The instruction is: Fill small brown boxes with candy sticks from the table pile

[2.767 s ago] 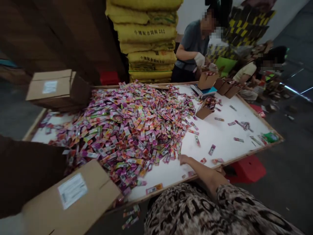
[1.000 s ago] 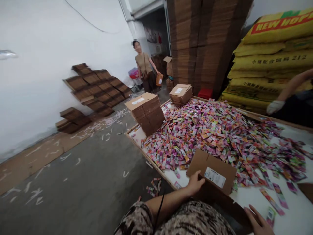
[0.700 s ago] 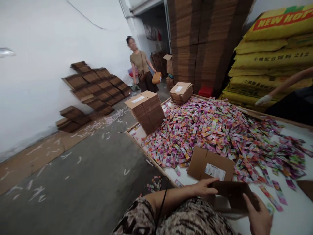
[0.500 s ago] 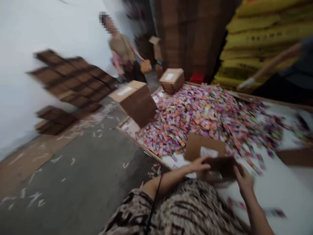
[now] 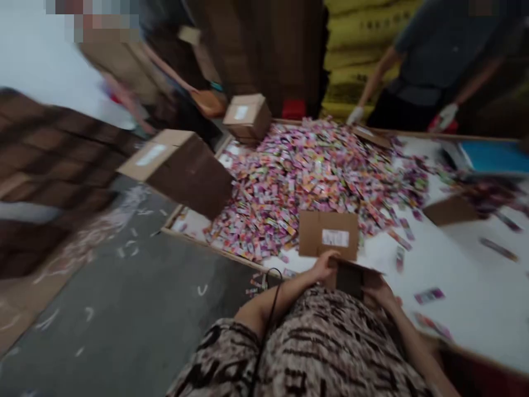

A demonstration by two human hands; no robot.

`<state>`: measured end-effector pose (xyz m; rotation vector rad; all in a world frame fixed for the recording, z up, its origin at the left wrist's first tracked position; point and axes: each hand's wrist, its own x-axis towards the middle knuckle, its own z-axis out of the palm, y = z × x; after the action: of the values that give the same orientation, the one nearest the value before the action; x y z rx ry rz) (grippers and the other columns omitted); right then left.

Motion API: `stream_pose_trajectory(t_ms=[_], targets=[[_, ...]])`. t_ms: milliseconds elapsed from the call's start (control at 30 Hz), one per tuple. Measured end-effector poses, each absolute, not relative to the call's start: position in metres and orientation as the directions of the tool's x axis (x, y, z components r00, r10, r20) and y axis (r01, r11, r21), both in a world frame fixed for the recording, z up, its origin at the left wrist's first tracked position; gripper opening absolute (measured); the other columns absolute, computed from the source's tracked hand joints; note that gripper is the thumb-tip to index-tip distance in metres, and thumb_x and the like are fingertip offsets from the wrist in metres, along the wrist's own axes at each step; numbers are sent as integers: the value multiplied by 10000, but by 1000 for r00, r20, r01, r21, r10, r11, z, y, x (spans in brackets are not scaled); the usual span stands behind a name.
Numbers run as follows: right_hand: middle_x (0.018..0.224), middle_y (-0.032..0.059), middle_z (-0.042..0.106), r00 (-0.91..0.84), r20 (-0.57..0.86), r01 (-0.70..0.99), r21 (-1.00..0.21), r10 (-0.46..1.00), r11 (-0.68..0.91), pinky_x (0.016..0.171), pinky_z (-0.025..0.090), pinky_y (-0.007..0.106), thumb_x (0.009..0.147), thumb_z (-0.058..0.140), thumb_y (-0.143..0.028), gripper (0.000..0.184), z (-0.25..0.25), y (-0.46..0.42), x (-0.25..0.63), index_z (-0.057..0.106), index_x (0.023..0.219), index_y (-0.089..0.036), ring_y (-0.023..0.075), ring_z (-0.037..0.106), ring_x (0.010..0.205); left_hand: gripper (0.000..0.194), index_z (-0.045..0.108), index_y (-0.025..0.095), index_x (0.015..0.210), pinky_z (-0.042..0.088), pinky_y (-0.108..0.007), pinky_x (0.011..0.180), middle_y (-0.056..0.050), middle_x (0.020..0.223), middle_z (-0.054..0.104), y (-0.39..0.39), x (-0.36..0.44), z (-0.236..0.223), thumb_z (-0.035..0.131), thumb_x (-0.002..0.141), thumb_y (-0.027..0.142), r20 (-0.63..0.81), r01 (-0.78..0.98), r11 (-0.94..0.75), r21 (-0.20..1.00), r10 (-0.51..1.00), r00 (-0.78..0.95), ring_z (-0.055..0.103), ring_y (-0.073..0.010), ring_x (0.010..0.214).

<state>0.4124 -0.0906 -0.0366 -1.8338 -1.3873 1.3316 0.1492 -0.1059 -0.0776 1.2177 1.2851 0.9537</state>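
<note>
Close to my body, a small brown cardboard box [image 5: 349, 279] is between my two hands. My left hand [image 5: 325, 267] grips its left edge, fingers bent over the rim. On the other side my right hand [image 5: 380, 291] holds the right edge, partly hidden under a cardboard flap. A brown panel with a white label [image 5: 335, 238] stands up at the box's far side; it looks like the box's lid. Beyond it lies a large heap of small pink, purple and orange wrapped packets [image 5: 297, 176]. The inside of the box is dark.
Two labelled cartons [image 5: 185, 173] [image 5: 248, 118] stand at the table's left end. Loose packets [image 5: 430, 296] lie on the white tabletop [image 5: 467, 275]. Co-workers [image 5: 430, 60] stand across the table and at back left. Stacked cartons [image 5: 53, 165] fill the left.
My view has swung right and closer. The box is nearer my body, and my right hand has moved inward along it. The co-worker at right has come further into view.
</note>
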Motion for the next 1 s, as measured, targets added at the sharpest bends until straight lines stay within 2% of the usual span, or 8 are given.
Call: stream_pose_trajectory(t_ms=[167, 367, 500, 567, 667, 800, 900, 1000], targets=[[1397, 108, 624, -148, -390, 379, -871, 909, -312, 981, 584, 473, 532, 807, -562, 769, -49, -90, 446, 665, 1229, -268, 390, 527, 1380, 457, 764, 182, 1144, 475, -451, 1062, -124, 1178, 730, -103, 133, -83, 704, 692, 151, -122, 217, 78, 973, 973, 196, 653, -309, 1174], [1401, 76, 645, -269, -292, 506, -854, 918, -123, 882, 624, 492, 492, 861, -533, 680, -55, -91, 470, 755, 1139, -351, 410, 595, 1307, 510, 769, 293, 1231, 425, -419, 1132, -113, 1456, 605, -118, 102, -39, 791, 756, 479, -100, 246, 2, 969, 917, 386, 566, -321, 1356], [1268, 90, 719, -281, -123, 567, -821, 952, 61, 1058, 532, 554, 597, 841, -535, 511, -55, -92, 453, 796, 1058, -319, 379, 640, 1239, 534, 745, 307, 1271, 355, -453, 1182, -105, 1521, 556, -116, 98, -25, 665, 854, 631, -180, 351, 25, 936, 891, 416, 458, -321, 1456], [1229, 112, 734, -288, -20, 586, -795, 957, 159, 1089, 498, 574, 666, 811, -474, 402, -51, -91, 440, 802, 1020, -286, 377, 631, 1246, 408, 781, 307, 1160, 311, -484, 1194, -88, 1445, 618, -106, 103, -24, 561, 946, 576, -214, 459, -1, 888, 883, 417, 463, -303, 1445], [1139, 116, 756, -326, 96, 600, -748, 941, 284, 1021, 533, 570, 772, 687, -336, 223, -48, -92, 418, 797, 954, -268, 359, 666, 1166, 289, 756, 270, 1067, 289, -507, 1163, -77, 1297, 673, -91, 122, -25, 733, 853, 463, -222, 665, -164, 729, 862, 456, 524, -295, 1317], [908, 65, 757, -410, 190, 548, -730, 892, 408, 827, 596, 505, 867, 497, -269, 306, -60, -102, 399, 792, 894, -349, 296, 714, 894, 147, 722, 237, 923, 356, -434, 987, -68, 1187, 671, -86, 145, -34, 763, 833, 345, -236, 759, -313, 570, 823, 517, 518, -277, 1176], [949, 40, 785, -383, 154, 527, -773, 911, 352, 854, 607, 569, 786, 560, -360, 287, -76, -107, 405, 807, 900, -450, 341, 740, 934, 168, 719, 275, 916, 341, -428, 956, -50, 1142, 692, -95, 152, -46, 666, 920, 434, -177, 712, -370, 597, 805, 566, 491, -283, 1180], [882, 40, 794, -315, -3, 550, -816, 949, 179, 817, 620, 615, 540, 691, -425, 243, -90, -95, 413, 809, 746, -475, 416, 747, 890, 201, 709, 309, 909, 351, -464, 897, -63, 1084, 711, -103, 157, -58, 650, 913, 501, -109, 710, -419, 566, 815, 569, 516, -316, 1164]])
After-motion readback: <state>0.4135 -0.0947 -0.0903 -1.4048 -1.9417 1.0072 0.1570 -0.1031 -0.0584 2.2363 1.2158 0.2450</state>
